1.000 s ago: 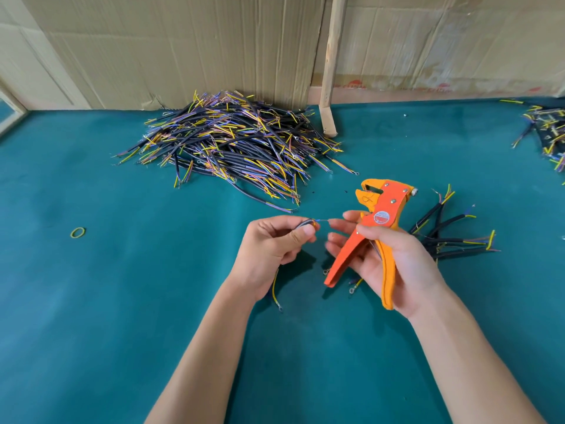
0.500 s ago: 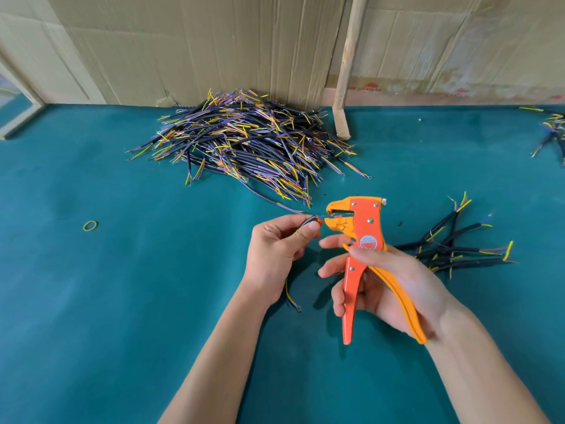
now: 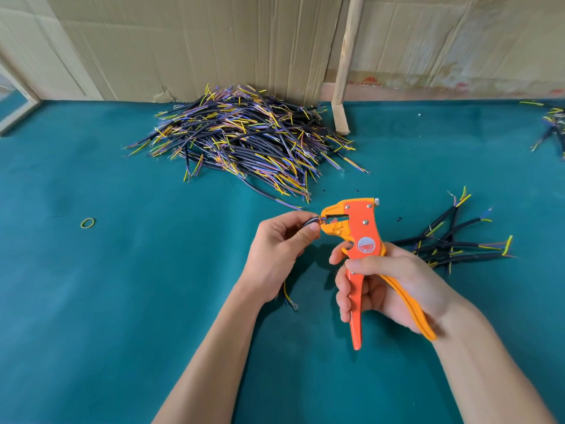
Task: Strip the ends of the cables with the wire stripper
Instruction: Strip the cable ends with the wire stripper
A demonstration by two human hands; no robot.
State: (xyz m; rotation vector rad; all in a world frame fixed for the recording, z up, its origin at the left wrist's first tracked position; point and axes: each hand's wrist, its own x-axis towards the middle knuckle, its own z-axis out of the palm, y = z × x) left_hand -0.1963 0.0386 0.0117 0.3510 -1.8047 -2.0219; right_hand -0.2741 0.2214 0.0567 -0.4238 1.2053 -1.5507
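No legible text. Wire stripper (image 3: 363, 231) carries a round red-and-white sticker (image 3: 366, 243) just below its pivot; the print is too blurred to read.

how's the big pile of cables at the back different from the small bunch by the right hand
The big pile holds far more cables, heaped thickly against the cardboard wall; the small bunch is a few cables lying loosely. The pile sits far from the hands; the bunch lies just behind the right hand. Both are dark cables with coloured wire ends on the green table.

Single head-worn view looks forward and down; close over the hands (image 3: 336, 270); wide-angle.
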